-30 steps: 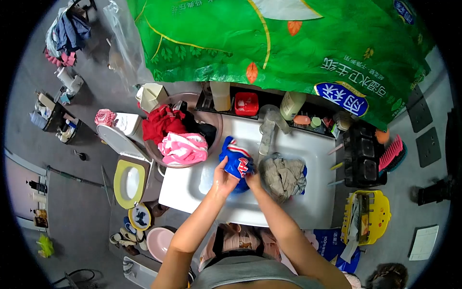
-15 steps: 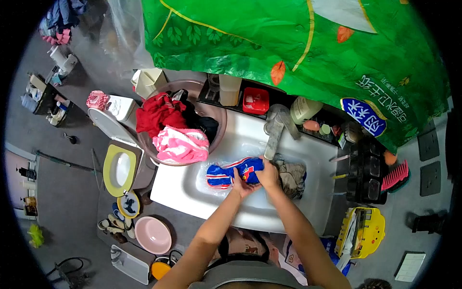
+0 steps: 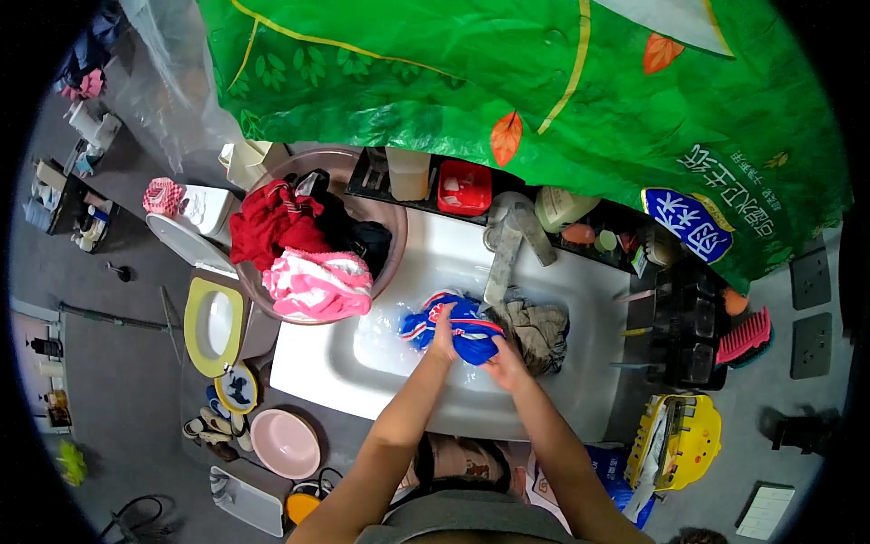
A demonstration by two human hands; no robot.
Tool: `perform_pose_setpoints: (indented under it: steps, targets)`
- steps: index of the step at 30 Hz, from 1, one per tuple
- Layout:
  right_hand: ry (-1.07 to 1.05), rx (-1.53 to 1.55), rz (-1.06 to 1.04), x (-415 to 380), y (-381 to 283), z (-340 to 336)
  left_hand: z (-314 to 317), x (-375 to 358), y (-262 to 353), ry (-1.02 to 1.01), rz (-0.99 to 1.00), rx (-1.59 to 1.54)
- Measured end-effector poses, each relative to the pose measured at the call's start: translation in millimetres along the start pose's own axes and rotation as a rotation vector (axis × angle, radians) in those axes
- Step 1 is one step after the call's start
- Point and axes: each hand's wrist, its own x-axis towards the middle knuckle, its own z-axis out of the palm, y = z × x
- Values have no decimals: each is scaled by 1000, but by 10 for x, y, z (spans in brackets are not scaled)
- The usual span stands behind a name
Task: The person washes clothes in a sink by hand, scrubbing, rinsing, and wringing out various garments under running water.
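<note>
One blue garment [image 3: 476, 349], trimmed red and white, is what I watch over my feed, held near the middle of the sink [image 3: 313, 381]; I cannot tell how deep it sits in the water [image 3: 388, 325]. The left hand [image 3: 444, 334] is clamped on it, thumb on top; the right hand [image 3: 506, 364] grips its near right edge, fingertips partly hidden. I judge the step to be handling this cloth two-handed; another move would call for firm holds, since wet fabric may slip. Just right lies one grey-brown garment [image 3: 544, 335], with one faucet [image 3: 503, 270] farther off. To the left I count one tub [image 3: 397, 210] with at least three cloths: one red [image 3: 272, 227], one pink-and-white [image 3: 322, 286], one black [image 3: 370, 243]. Beyond the sink are one red box [image 3: 464, 186] and one green package [image 3: 453, 91]; at right, one pink comb [image 3: 743, 337] and, nearer, one yellow basket [image 3: 693, 444]; near left, one pink basin [image 3: 285, 444].
</note>
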Motion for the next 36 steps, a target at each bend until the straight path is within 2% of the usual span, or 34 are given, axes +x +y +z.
perform_pose_setpoints:
  steps: [3,6,7,10,11,14,15,18,19,22,23,25,27,28,30,32,33,36]
  targets:
    - [375,-1135,-870,-180,-49,-6,95,6,37,72,41,36]
    - [116,-1569,-1009,-382,-171,236,144,40,-57,233,200,18]
    - [236,-1600,-1151,-336,-127,270,143,57,-93,256,219,0]
    - [286,-1359,-669,8,-82,130,159,-25,-73,166,209,58]
    - [187,-1190,-690,20,-79,87,187,-85,-28,217,169,118]
    - [-32,-481,-197,309,59,-114,305,-257,65,57,58,179]
    - [-142,-35,-12,183,63,60,277,-230,75,5,-8,120]
    - [-193,388,164,3,90,232,273,-181,87,-78,-39,38]
    - [-195,303,141,-39,68,246,260,-174,102,12,10,118]
    - [81,-340,72,-208,-90,347,227,-98,114,110,81,186]
    - [195,-648,-282,-235,-62,321,234,-75,82,206,103,177]
    - [424,-1241,-1010,-318,5,276,65,131,23,335,284,210]
    - [345,-1638,-1154,-431,16,377,15,271,-79,542,517,307]
    - [296,-1835,-1219,-467,41,450,51,261,-152,567,527,271]
    - [481,-1800,-1191,-190,68,391,215,185,-319,604,543,198]
    - [581,-1671,-1108,191,105,192,401,67,-370,507,509,114]
    - [570,-1619,-1083,213,82,170,380,60,-367,455,506,102]
    - [303,-1385,-723,247,-45,145,318,23,-260,343,432,174]
